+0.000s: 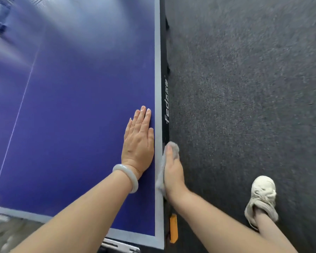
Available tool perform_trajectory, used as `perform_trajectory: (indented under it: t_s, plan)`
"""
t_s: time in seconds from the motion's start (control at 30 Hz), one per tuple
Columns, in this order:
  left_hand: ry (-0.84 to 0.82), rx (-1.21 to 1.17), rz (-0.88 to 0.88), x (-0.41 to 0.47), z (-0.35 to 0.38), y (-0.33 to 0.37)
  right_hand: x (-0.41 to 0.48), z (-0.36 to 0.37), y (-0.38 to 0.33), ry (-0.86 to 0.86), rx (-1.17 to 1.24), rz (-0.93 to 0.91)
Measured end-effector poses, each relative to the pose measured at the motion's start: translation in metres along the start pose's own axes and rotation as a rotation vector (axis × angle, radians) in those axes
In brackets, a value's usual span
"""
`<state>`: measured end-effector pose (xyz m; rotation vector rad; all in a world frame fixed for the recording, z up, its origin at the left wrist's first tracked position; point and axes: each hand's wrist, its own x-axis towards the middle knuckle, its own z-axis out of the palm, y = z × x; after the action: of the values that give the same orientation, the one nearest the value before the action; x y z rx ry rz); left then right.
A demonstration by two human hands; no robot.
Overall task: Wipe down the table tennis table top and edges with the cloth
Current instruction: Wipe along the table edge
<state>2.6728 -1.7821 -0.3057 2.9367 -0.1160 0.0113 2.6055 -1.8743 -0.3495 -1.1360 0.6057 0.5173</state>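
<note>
The blue table tennis table top [77, 110] fills the left of the view, with a grey border line along its right side [158, 88] and a black side edge below it. My left hand [138, 143] lies flat on the blue top beside the border, fingers straight; a pale bangle sits on its wrist. My right hand [172, 170] presses a grey cloth [173, 147] against the black side edge of the table, fingers wrapped over the cloth. Part of the cloth hangs behind my palm.
Dark grey carpet [244, 88] covers the floor to the right of the table. My foot in a white shoe [262, 198] stands on it. An orange part [173, 229] sticks out below the near corner. White lettering [166, 106] runs along the side edge.
</note>
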Motion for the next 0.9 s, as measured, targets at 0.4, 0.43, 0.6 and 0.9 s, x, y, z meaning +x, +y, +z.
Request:
perform_trajectory:
  t_s: [0.4,0.43,0.6,0.9]
  plan:
    - [0.025,-0.096,0.013,0.000,0.000,-0.007,0.017,0.012,-0.023,0.077,-0.075,-0.244]
    - [0.023,-0.097,0.013,0.000,0.000,-0.007,0.042,0.016,-0.041,0.061,-0.056,-0.259]
    - [0.006,-0.105,0.017,0.000,0.000,-0.008,0.125,0.029,-0.112,-0.002,-0.011,-0.218]
    - [0.027,-0.074,0.006,0.000,-0.001,-0.005,-0.006,0.004,-0.006,0.003,0.000,-0.199]
